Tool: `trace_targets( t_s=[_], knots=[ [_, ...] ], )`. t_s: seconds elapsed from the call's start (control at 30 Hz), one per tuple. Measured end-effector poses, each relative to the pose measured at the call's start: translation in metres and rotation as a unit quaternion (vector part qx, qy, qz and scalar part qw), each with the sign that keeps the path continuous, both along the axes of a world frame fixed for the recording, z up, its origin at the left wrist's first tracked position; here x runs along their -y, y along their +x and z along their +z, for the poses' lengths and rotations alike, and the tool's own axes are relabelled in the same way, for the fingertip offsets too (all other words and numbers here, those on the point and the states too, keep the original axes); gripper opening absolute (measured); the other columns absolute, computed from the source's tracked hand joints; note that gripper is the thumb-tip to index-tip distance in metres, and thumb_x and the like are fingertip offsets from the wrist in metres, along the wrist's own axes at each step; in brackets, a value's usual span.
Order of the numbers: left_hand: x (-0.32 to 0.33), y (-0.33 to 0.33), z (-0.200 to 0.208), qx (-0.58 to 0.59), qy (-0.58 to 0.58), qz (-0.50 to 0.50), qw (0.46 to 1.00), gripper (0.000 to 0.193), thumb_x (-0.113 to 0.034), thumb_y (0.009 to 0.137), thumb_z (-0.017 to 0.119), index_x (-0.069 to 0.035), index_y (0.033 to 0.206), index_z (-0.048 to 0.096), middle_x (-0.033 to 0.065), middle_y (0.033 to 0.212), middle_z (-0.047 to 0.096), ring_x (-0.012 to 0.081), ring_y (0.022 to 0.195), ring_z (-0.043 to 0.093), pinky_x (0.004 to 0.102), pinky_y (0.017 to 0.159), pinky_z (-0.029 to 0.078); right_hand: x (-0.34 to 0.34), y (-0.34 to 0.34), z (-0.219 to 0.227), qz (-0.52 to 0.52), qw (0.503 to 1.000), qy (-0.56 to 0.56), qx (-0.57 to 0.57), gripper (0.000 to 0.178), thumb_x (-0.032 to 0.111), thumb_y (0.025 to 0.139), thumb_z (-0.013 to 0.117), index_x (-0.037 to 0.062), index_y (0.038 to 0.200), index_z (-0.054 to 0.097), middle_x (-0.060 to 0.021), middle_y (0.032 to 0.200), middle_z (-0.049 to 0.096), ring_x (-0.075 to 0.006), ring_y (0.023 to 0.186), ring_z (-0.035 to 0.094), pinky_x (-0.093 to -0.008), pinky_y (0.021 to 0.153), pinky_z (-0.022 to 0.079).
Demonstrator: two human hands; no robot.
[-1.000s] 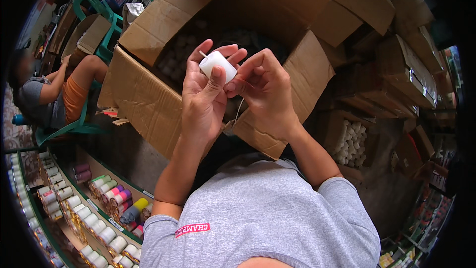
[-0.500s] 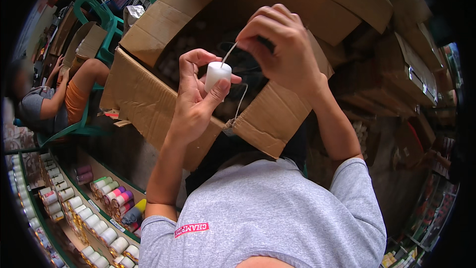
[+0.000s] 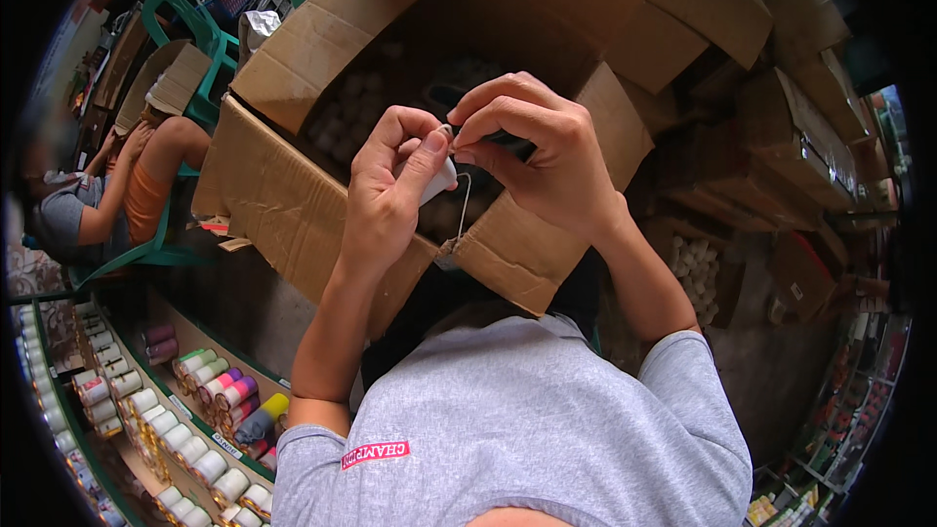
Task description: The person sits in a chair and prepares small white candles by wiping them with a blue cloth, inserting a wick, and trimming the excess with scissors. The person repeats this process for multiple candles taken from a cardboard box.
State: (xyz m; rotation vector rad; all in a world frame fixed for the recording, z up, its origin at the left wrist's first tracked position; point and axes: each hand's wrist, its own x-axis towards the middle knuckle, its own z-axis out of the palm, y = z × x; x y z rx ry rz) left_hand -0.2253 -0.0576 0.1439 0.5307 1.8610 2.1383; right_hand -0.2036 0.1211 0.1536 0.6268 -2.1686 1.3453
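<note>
A short white candle (image 3: 441, 182) is in the grip of my left hand (image 3: 386, 185), above the opening of a large cardboard box (image 3: 278, 200). The thumb and forefinger of that hand press together at the candle's top, around a pale wick cord (image 3: 446, 129). Close against them, my right hand (image 3: 547, 146) has its fingertips pinched at the cord; the fingers hide the exact hold. A loose length of string (image 3: 465, 197) hangs by the box's near flaps. Inside the box, in shadow, lie several white candles (image 3: 342, 117).
At lower left a shelf (image 3: 146, 332) carries rows of white and coloured cylinders. Another person (image 3: 137, 176) sits at far left on a green chair (image 3: 200, 88). Stacked cartons (image 3: 781, 151) stand at right, near a pile of small white pieces (image 3: 695, 273).
My right hand has come down and in to meet the left at the candle's top. The cord drawn up taut before is now gathered between the fingertips, and the candle tilts.
</note>
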Motion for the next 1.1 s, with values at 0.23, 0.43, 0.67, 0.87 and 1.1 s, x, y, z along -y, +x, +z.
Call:
trace_targets(
  t_s=[0.23, 0.43, 0.67, 0.87, 1.1],
  knots=[
    [0.001, -0.001, -0.001, -0.143, -0.092, 0.025, 0.985, 0.004, -0.008, 0.097, 0.056, -0.005, 0.096, 0.054, -0.0012, 0.081, 0.054, 0.0032, 0.069, 0.048, 0.0188, 0.061, 0.041, 0.013, 0.003, -0.011, 0.023, 0.974, -0.196, 0.115, 0.013, -0.008, 0.077, 0.071, 0.0011, 0.085, 0.065, -0.0065, 0.084, 0.067, -0.0155, 0.078, 0.069, -0.0262, 0.071, 0.055],
    [-0.002, -0.003, -0.005, -0.193, -0.092, 0.047, 0.976, 0.005, -0.004, 0.095, 0.058, -0.004, 0.094, 0.054, -0.0024, 0.080, 0.053, 0.0019, 0.066, 0.044, 0.0186, 0.056, 0.037, 0.029, 0.005, -0.023, -0.041, 0.958, -0.270, 0.085, 0.014, -0.009, 0.079, 0.070, 0.0011, 0.087, 0.066, -0.0070, 0.085, 0.065, -0.0158, 0.078, 0.066, -0.0267, 0.070, 0.053],
    [-0.005, -0.002, -0.009, -0.183, -0.035, 0.057, 0.981, 0.010, -0.006, 0.094, 0.062, -0.003, 0.094, 0.052, 0.0032, 0.086, 0.060, 0.0045, 0.069, 0.050, 0.0208, 0.061, 0.044, 0.028, 0.013, -0.028, -0.036, 0.964, -0.228, 0.129, 0.007, -0.002, 0.085, 0.068, 0.0005, 0.090, 0.065, -0.0062, 0.088, 0.061, -0.0134, 0.081, 0.061, -0.0243, 0.073, 0.049],
    [-0.007, 0.000, -0.014, -0.263, -0.041, 0.111, 0.957, 0.012, -0.007, 0.091, 0.066, -0.004, 0.094, 0.054, 0.0073, 0.089, 0.063, 0.0121, 0.079, 0.060, 0.0260, 0.069, 0.050, 0.031, 0.017, -0.023, 0.088, 0.895, -0.368, 0.235, 0.012, 0.010, 0.095, 0.061, -0.0011, 0.098, 0.058, 0.0001, 0.088, 0.057, -0.0050, 0.077, 0.051, -0.0204, 0.069, 0.044],
    [-0.012, 0.001, -0.019, -0.345, -0.105, 0.169, 0.917, 0.008, -0.004, 0.091, 0.063, -0.004, 0.091, 0.055, 0.0056, 0.089, 0.058, 0.0137, 0.079, 0.055, 0.0245, 0.069, 0.045, 0.035, 0.015, -0.030, 0.057, 0.903, -0.368, 0.217, 0.010, 0.009, 0.094, 0.063, 0.0002, 0.094, 0.059, -0.0013, 0.087, 0.059, -0.0061, 0.078, 0.054, -0.0221, 0.069, 0.046]
  ],
)
